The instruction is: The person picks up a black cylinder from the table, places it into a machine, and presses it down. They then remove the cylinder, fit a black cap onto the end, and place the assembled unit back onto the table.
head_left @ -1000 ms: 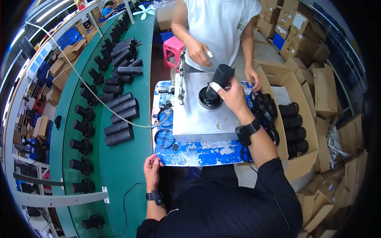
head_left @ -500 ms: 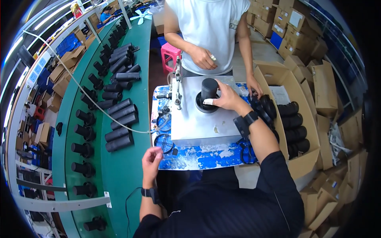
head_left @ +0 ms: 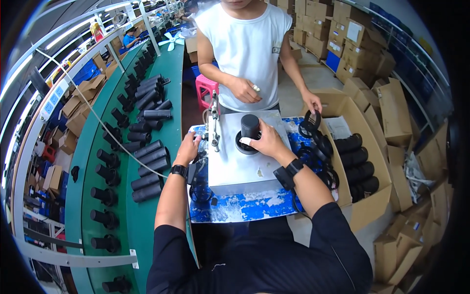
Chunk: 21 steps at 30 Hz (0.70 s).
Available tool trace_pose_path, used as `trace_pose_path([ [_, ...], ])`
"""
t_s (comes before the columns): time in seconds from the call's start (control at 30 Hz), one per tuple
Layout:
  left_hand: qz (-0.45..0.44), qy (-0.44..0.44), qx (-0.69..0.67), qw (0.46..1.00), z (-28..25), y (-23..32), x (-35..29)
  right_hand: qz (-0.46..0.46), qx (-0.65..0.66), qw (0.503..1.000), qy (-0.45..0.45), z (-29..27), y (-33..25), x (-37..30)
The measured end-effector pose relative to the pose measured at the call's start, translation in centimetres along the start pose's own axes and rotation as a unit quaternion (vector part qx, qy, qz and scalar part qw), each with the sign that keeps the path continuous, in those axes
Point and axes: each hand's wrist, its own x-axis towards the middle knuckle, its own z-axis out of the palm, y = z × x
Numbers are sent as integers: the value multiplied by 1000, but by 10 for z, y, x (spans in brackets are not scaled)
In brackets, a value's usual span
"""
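My right hand [head_left: 268, 142] wraps a black ribbed cylinder [head_left: 249, 125]. The cylinder stands upright in a round black collar [head_left: 247, 148] on top of a silver metal block [head_left: 240, 172]. A pale covering shows on my right thumb. My left hand [head_left: 187, 148] is closed at the block's left side, beside a metal clamp-like fixture [head_left: 214, 122]; whatever lies in its fingers is hidden. Across the block, a co-worker's hand [head_left: 312, 102] holds a black ring [head_left: 310, 121] above more black rings. The co-worker's other hand [head_left: 246, 90] is in front of their white shirt.
Black tubes [head_left: 147, 183] lie on a green bench [head_left: 128, 230] at left, with a row of upright black parts [head_left: 104, 219] beside them. A thin hose crosses above. At right stands an open carton [head_left: 372, 208] holding black parts; a pink stool [head_left: 205, 88] is behind.
My left hand has moved forward from the table's near edge to the fixture. My right hand stays on the cylinder. The co-worker has lifted a black ring.
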Motion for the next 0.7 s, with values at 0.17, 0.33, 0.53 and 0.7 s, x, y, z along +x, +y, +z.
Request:
trace_pose_path([
  [0.17,-115,-49,-91,988,-11,20,-9,6,5,1000,12,2,3,-5],
  [0.33,-46,161,-144,975,-52,104,-84,-14,-9,999,27,9,10,-4],
  [0.53,-21,101,-219,970,-116,159,-228,-110,342,925,123,-78,-124,21],
  [0.7,-19,189,-257,947,-171,208,-264,-301,79,942,-126,-14,-200,-77],
])
